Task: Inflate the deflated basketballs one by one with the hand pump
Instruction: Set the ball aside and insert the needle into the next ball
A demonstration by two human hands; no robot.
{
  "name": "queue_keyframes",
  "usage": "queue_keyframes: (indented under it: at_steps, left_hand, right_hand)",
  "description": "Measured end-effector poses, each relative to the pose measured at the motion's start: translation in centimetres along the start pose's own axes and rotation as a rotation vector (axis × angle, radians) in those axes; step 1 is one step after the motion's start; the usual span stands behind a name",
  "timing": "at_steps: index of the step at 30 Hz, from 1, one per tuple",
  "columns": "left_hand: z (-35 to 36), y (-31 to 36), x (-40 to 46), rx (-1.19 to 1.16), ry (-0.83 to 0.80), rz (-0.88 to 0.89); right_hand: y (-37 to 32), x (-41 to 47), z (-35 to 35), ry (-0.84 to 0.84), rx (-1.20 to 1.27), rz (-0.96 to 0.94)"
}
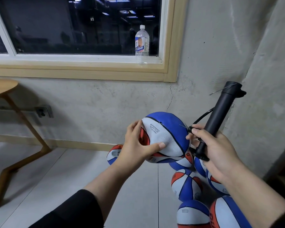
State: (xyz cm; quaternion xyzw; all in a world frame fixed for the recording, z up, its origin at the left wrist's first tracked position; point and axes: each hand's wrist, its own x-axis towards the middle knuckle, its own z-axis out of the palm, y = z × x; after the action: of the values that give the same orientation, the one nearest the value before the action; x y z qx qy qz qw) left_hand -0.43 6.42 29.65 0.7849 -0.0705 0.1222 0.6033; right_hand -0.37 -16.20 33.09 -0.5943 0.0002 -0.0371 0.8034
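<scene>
My left hand (138,145) grips a dented, folded-in basketball (167,134) in blue, white and red, held up in front of the wall. Small black print and the valve hole face me on its white panel. My right hand (215,150) grips the black hand pump (220,112) near its lower end, barrel pointing up to the right. The pump's thin black hose loops to a needle tip pinched by my right fingers just at the ball's right side, apart from the valve.
Several more blue, white and red basketballs (186,183) lie piled on the floor in the corner below my hands. A wooden table (2,87) stands at the left. A water bottle (142,43) sits on the window sill. Concrete walls meet at the right.
</scene>
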Motion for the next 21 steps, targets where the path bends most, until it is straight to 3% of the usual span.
queue_keyframes:
  at_steps: [5,7,11,21]
  left_hand:
    - [0.0,-0.3,-0.1,-0.116,-0.081,-0.130]
    - [0.1,-0.4,0.0,-0.062,-0.108,-0.144]
    - [0.2,-0.4,0.3,0.092,-0.087,-0.148]
    - [0.7,-0.9,0.1,-0.067,0.092,-0.148]
  right_hand:
    - [0.3,-0.1,0.2,0.001,-0.078,-0.020]
    - [0.4,-0.3,0.3,0.001,-0.115,-0.037]
    - [0.5,-0.6,0.6,-0.005,-0.140,-0.037]
    - [0.2,-1.1,0.9,-0.050,-0.249,-0.036]
